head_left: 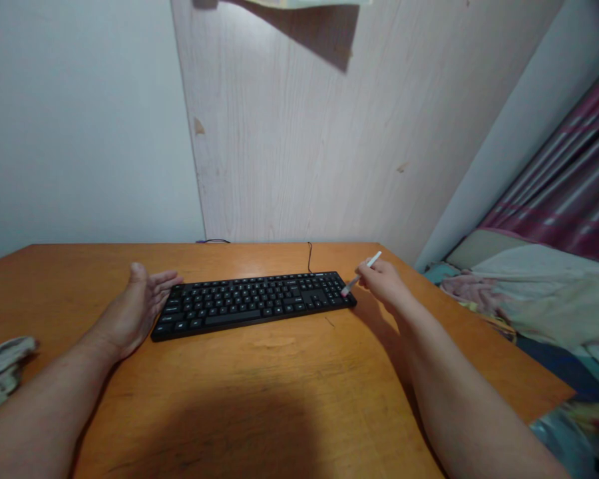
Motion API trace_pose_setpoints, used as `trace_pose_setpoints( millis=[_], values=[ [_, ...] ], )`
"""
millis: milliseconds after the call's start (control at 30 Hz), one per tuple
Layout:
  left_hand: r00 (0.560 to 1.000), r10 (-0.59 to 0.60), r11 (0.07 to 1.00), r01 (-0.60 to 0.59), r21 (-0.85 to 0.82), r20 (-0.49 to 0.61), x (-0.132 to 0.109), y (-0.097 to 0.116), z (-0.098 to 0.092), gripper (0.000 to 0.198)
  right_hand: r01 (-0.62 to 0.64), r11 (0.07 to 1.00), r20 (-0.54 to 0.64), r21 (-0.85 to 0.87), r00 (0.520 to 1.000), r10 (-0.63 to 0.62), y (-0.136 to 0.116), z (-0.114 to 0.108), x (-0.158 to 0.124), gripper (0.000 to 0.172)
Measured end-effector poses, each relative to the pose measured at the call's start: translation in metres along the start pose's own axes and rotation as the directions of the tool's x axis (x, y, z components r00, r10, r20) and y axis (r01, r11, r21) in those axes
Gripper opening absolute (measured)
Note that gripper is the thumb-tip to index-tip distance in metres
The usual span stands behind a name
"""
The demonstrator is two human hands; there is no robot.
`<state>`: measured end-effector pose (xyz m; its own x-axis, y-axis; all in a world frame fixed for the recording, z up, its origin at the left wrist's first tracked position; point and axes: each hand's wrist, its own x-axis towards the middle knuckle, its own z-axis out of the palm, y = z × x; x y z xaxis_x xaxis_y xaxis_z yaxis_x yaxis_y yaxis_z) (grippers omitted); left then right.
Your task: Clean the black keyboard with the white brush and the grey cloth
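The black keyboard [254, 303] lies slightly aslant across the middle of the frame, on the orange wooden table [264, 359]. Left of centre, the left hand [137, 313] is open and grips nothing, thumb up, its palm side against or just beside the keyboard's left end — whether they touch is hard to tell. Right of centre, the right hand [382, 281] pinches a slim white stick [374, 259], its pinkish lower tip at the number keys; the fingers cover part of the shaft, and contact with the keys cannot be made out. Most key legends are too small to read. A thin cable [310, 256] runs from the keyboard to the table's back edge, where its far end drops from sight. A crumpled cloth [2, 372] is cut off at lower left — as is a hanging sheet [299, 3] at top centre.
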<state>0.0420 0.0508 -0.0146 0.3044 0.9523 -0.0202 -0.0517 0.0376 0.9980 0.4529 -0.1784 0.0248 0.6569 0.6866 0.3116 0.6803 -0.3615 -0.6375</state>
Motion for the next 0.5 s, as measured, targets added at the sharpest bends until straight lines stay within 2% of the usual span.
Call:
trace_pose_setpoints(
  millis=[100, 267, 400, 500],
  values=[
    [1.0, 0.01, 1.0, -0.01, 0.007, 0.001, 0.002, -0.002, -0.001, 0.094, -0.004, 1.0, 0.035, 0.025, 0.999, 0.004, 0.003, 0.004, 0.0, 0.027],
    [1.0, 0.028, 0.999, -0.028, 0.038, -0.003, 0.004, -0.004, -0.004, 0.095, -0.039, 0.999, -0.096, 0.002, 0.995, 0.039, 0.007, 0.001, 0.003, 0.024],
    [1.0, 0.016, 1.0, -0.016, 0.011, -0.003, 0.004, -0.004, -0.003, 0.093, -0.04, 0.998, -0.101, 0.042, 0.994, 0.044, 0.01, 0.002, 0.005, 0.026],
    [1.0, 0.001, 1.0, -0.001, -0.021, -0.003, 0.003, -0.004, -0.003, 0.092, -0.054, 0.998, -0.156, 0.039, 0.986, 0.06, 0.015, 0.001, 0.007, 0.024]
  ],
)
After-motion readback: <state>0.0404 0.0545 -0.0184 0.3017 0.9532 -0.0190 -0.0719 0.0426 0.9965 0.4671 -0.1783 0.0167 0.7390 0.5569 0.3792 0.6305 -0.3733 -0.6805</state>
